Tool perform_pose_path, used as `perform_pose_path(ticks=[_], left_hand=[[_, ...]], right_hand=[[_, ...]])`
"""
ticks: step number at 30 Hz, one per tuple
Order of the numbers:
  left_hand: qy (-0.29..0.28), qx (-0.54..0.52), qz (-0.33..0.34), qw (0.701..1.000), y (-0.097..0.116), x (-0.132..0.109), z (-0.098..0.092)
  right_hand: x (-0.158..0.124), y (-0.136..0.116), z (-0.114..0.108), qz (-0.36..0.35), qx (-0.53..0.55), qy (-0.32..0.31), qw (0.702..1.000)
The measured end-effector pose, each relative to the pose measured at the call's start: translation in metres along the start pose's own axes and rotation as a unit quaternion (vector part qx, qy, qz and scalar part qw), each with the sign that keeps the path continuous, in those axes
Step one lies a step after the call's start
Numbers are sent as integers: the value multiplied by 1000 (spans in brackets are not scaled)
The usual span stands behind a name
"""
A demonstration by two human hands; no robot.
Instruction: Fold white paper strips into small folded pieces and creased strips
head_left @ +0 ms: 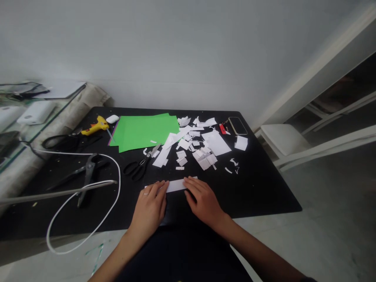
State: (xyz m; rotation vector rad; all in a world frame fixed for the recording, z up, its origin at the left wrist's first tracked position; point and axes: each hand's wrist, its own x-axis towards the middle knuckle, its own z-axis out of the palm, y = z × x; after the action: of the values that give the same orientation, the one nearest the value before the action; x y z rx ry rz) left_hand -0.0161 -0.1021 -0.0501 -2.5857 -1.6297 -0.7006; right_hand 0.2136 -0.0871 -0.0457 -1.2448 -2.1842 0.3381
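A narrow white paper strip [175, 185] lies flat near the front edge of the black table [252, 196]. My left hand [151, 203] rests palm down on its left end, fingers lying flat; a ring shows on one finger. On the right end lie the fingertips of my right hand [202, 200], its thumb a little apart. Behind the strip are black-handled scissors [139, 166], many cut white paper pieces [205, 157] and a longer white strip [162, 156]. Green sheets [143, 131] lie farther back.
On the left are a yellow glue gun [98, 126], pliers [89, 172], and a looped white cable [120, 176] hanging over the front edge. A phone [237, 126] and a red lighter [222, 129] lie at the back right. A white stool [283, 138] stands beyond the table.
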Motion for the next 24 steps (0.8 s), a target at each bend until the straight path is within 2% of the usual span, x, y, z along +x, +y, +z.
perform_pose_path(ticks=[5,13,19,24], left_hand=[[2,-25,-8,1000,-1,0,0],[0,-80,-33,996,-3,1,-2],[19,-90,-56,994,-5,-1,0],[10,-92,-73,993,-6,-2,1]], right_hand=[[-6,19,-12,19,-2,44,999],[-4,32,-22,104,113,137,979],[0,34,-22,164,144,140,966],[2,32,-21,158,126,124,971]])
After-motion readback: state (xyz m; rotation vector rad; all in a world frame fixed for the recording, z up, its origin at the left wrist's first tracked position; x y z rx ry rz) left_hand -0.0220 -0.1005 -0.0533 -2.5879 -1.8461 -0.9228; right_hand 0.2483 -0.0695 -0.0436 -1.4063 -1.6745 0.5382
